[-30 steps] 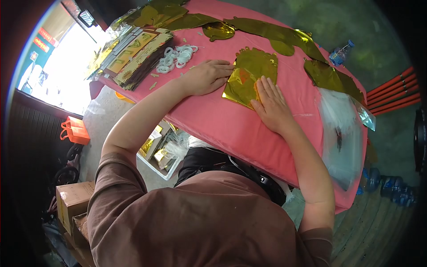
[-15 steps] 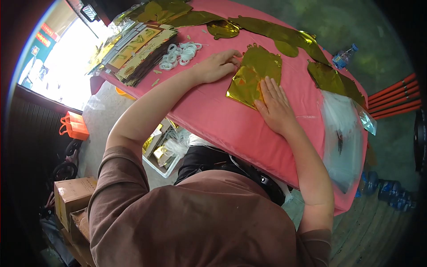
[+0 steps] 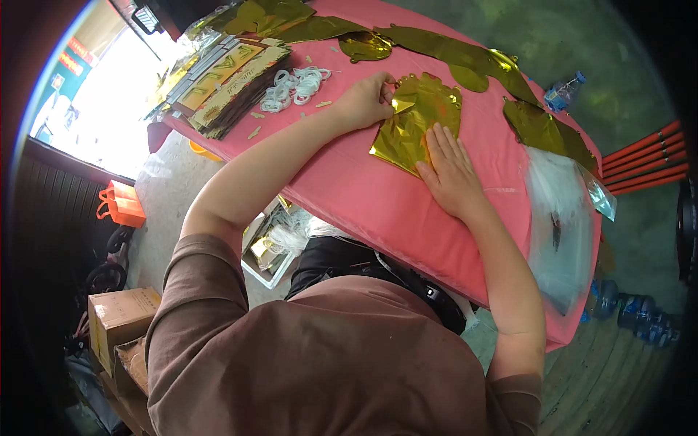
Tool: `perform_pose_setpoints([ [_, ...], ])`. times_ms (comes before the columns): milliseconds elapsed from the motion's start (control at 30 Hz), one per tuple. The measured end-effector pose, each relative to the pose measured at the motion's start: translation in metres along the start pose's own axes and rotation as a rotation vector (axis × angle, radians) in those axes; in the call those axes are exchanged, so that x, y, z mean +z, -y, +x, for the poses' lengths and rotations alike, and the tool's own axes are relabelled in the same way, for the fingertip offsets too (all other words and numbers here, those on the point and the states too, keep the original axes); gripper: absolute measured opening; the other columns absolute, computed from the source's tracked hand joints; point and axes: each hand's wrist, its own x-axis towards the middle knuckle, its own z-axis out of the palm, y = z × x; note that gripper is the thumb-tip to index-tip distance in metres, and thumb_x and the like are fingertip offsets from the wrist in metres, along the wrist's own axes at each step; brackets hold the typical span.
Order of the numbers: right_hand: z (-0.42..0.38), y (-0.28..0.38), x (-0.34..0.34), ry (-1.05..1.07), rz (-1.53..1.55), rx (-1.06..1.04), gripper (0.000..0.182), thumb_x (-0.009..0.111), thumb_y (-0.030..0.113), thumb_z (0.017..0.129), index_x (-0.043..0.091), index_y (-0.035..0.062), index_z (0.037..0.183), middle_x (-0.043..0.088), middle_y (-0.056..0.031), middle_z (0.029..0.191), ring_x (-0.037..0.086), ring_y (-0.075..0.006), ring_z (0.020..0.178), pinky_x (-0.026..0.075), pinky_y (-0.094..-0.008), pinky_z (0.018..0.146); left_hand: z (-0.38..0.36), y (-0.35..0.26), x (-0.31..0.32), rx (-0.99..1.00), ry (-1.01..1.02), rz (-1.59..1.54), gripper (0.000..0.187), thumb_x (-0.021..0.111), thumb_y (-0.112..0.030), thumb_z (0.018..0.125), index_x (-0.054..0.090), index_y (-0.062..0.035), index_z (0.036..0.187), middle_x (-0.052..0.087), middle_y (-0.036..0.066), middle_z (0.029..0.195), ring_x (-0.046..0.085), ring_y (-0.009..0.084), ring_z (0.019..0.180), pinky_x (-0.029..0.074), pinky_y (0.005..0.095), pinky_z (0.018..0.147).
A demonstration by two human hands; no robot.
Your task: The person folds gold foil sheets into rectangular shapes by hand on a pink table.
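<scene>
On the pink-covered table (image 3: 349,182) lies a flat, folded gold foil balloon (image 3: 407,134), shiny, with small round tabs along its far edge. My left hand (image 3: 363,103) is at its upper left edge, with thumb and fingers pinched together on the foil. Flat on the lower right part of the balloon rests my right hand (image 3: 452,171), fingers stretched out and pressing it down. More flat gold foil balloons (image 3: 465,62) are spread along the far side of the table.
Left of my hands are a stack of printed cards (image 3: 225,83), coils of white ribbon (image 3: 294,89) and small scraps. Clear plastic bags (image 3: 556,232) lie on the right end. A bottle (image 3: 564,92) stands beyond the far edge; a white crate (image 3: 269,272) is below the near edge.
My left hand has shifted slightly right and closed on the balloon's left edge, lifting the foil there a little. My right hand stays flat in place.
</scene>
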Motion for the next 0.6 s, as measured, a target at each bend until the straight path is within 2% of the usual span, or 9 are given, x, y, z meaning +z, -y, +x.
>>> perform_pose_setpoints([
  [233,0.000,0.001,0.000,-0.008,0.006,0.004,0.062,0.040,0.037,0.093,0.023,0.0013,0.140,0.020,-0.0176,0.147,0.018,-0.0300,0.137,0.014,-0.0400,0.111,0.003,0.000,-0.001,-0.049,0.023,0.049,0.042,0.063,-0.005,0.075,0.048,0.0024,0.114,0.061,0.006,0.083,0.058,0.0127,0.075,0.048,0.0262,0.070],
  [333,0.000,0.000,0.001,-0.014,-0.003,-0.002,0.062,0.041,0.036,0.093,0.023,0.0012,0.140,0.021,-0.0177,0.147,0.018,-0.0301,0.137,0.014,-0.0399,0.111,-0.001,-0.002,-0.009,0.021,-0.027,0.044,0.033,0.064,-0.008,0.076,0.054,0.0023,0.106,0.061,0.008,0.087,0.060,0.0152,0.079,0.048,0.0269,0.073],
  [400,0.000,-0.001,0.002,-0.021,-0.001,-0.003,0.062,0.041,0.036,0.093,0.024,0.0013,0.140,0.021,-0.0177,0.147,0.019,-0.0301,0.137,0.015,-0.0399,0.111,-0.009,-0.006,-0.019,0.021,-0.012,0.233,0.024,0.064,-0.010,0.078,0.060,0.0024,0.099,0.062,0.010,0.093,0.060,0.0212,0.085,0.048,0.0305,0.078],
  [433,0.000,-0.001,0.002,-0.028,0.002,-0.008,0.062,0.041,0.036,0.092,0.024,0.0014,0.140,0.021,-0.0178,0.147,0.019,-0.0301,0.137,0.015,-0.0400,0.111,-0.015,-0.003,-0.021,0.019,-0.011,0.234,0.024,0.064,-0.010,0.078,0.060,0.0024,0.099,0.062,0.010,0.093,0.060,0.0212,0.085,0.048,0.0305,0.078],
  [500,0.000,0.000,0.001,-0.024,0.006,-0.006,0.062,0.041,0.036,0.093,0.024,0.0014,0.140,0.021,-0.0178,0.147,0.019,-0.0302,0.137,0.015,-0.0402,0.111,-0.024,0.002,-0.023,0.413,0.043,0.327,0.023,0.061,-0.011,0.080,0.062,0.0022,0.099,0.062,0.013,0.100,0.058,0.0271,0.092,0.047,0.0350,0.082],
  [600,-0.001,0.001,-0.001,-0.018,0.011,-0.001,0.061,0.041,0.036,0.092,0.024,0.0013,0.140,0.021,-0.0179,0.146,0.019,-0.0302,0.137,0.015,-0.0404,0.111,-0.031,0.004,-0.022,0.486,0.079,0.350,0.025,0.057,-0.010,0.083,0.061,0.0016,0.105,0.061,0.014,0.107,0.055,0.0298,0.098,0.044,0.0380,0.087],
])
